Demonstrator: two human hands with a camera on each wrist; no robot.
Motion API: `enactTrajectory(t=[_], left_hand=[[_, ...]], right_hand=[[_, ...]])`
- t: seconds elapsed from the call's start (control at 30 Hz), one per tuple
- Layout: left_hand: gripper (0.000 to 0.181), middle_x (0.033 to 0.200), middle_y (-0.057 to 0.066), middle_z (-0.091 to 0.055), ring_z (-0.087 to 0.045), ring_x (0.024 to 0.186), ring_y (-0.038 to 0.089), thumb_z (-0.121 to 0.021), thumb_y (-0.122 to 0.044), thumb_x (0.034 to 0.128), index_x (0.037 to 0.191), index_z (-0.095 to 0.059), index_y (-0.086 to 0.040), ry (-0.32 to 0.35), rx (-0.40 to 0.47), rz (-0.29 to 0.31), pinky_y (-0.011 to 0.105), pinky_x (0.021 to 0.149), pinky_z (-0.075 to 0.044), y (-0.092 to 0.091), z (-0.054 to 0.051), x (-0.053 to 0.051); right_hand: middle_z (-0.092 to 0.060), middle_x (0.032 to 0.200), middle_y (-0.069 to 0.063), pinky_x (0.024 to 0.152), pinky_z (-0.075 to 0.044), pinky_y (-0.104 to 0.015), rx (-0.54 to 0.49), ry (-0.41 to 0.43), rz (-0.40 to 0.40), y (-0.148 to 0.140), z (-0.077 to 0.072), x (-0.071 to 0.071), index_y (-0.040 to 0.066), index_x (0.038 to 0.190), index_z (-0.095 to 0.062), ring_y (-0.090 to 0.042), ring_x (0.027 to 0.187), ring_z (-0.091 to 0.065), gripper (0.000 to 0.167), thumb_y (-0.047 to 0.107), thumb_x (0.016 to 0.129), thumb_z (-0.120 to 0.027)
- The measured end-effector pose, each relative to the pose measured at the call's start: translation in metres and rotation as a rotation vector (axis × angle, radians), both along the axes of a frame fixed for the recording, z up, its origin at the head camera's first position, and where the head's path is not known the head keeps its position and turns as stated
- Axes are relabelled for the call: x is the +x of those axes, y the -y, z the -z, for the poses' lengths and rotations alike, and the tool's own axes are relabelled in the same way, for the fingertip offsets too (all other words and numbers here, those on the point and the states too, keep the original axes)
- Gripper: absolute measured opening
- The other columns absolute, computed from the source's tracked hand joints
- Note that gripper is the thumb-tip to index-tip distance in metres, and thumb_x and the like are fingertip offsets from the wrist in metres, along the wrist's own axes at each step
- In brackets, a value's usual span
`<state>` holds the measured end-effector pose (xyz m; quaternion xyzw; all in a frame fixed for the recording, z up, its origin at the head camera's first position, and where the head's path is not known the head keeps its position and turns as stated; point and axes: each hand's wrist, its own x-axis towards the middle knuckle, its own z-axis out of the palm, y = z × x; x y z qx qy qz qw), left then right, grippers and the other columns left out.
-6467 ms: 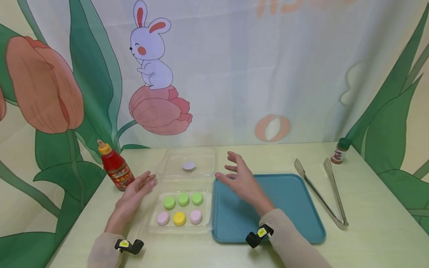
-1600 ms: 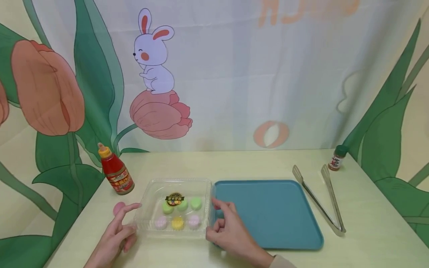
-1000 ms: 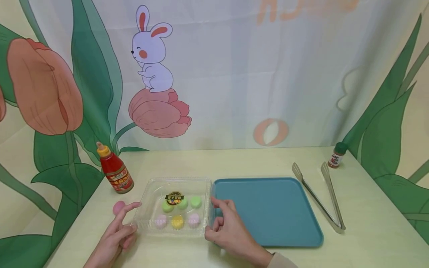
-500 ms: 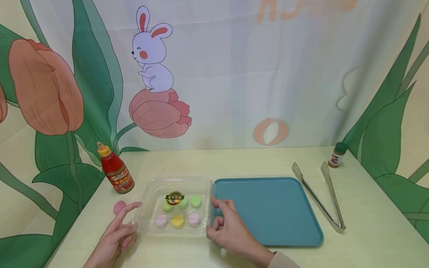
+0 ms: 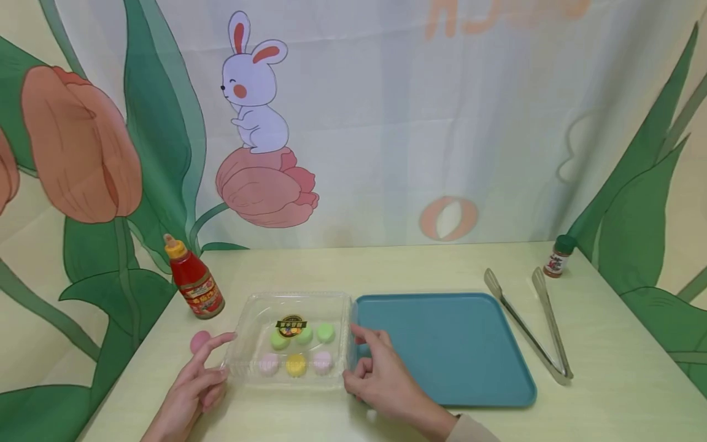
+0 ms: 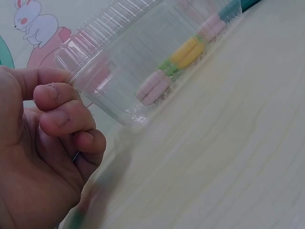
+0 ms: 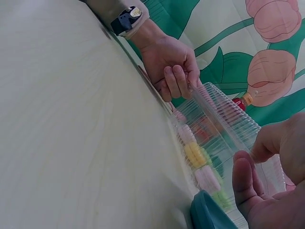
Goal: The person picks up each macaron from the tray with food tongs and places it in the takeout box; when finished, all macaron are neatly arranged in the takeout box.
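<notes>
A clear plastic food box with a dark label lies on the table, its lid folded down. Through the lid show green macarons, lilac ones and a yellow macaron, in two rows. My left hand holds the near left corner, index finger along the side; in the left wrist view its other fingers are curled. At the near right corner my right hand pinches the edge between thumb and index finger, as the right wrist view also shows. Whether the lid is latched I cannot tell.
A blue tray stands against the box's right side. Metal tongs lie spread farther right, with a green-capped spice jar behind. A red sauce bottle stands at left, near a pink round piece.
Some seconds ago the lid lay open behind the macarons and both hands hovered apart from it. Now it covers them and both hands hold the box; the last second shows hardly any movement.
</notes>
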<state>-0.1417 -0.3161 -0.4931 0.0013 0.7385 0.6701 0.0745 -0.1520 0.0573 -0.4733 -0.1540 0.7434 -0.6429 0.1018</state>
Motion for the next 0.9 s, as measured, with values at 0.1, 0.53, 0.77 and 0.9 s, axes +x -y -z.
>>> enactTrajectory(t=[0.1,0.53,0.77,0.9], left_hand=[[0.050,0.065,0.006,-0.035,-0.031,0.057,0.031,-0.050,-0.006,0.1133,0.162,-0.041,-0.017,-0.012,-0.003,0.009,0.047,0.053,-0.027,0.000,0.000,0.000],[0.055,0.064,0.008,-0.039,-0.038,0.054,0.024,-0.054,-0.010,0.1152,0.167,-0.041,-0.023,0.030,-0.135,-0.043,0.034,0.051,-0.035,0.002,-0.003,-0.006],[0.055,0.068,0.002,-0.044,-0.051,0.067,0.010,-0.065,-0.023,0.1148,0.166,-0.046,-0.018,-0.059,-0.350,-0.131,0.018,0.066,-0.044,0.007,-0.013,-0.001],[0.049,0.090,0.003,-0.057,-0.058,0.094,0.005,-0.068,-0.017,0.1125,0.159,-0.054,-0.013,-0.285,-0.461,-0.195,0.014,0.082,-0.048,0.000,-0.024,-0.001]], right_hand=[[-0.038,0.155,-0.022,0.062,-0.057,-0.022,-0.013,0.008,-0.007,-0.001,-0.001,0.000,0.000,0.172,-0.033,-0.012,0.068,-0.065,0.087,0.000,0.096,-0.076],[-0.040,0.156,-0.021,0.064,-0.063,-0.030,-0.013,0.057,-0.008,-0.004,-0.005,0.001,0.009,0.174,-0.031,-0.024,0.076,-0.074,0.083,0.006,0.103,-0.074],[-0.040,0.158,-0.025,0.067,-0.063,-0.032,0.078,-0.003,0.030,-0.023,-0.013,-0.003,0.010,0.173,-0.032,-0.025,0.086,-0.071,0.080,0.019,0.106,-0.075],[-0.041,0.158,-0.019,0.080,-0.064,-0.039,0.233,-0.129,0.134,-0.044,-0.018,-0.011,0.022,0.172,-0.039,-0.026,0.110,-0.068,0.077,0.032,0.106,-0.078]])
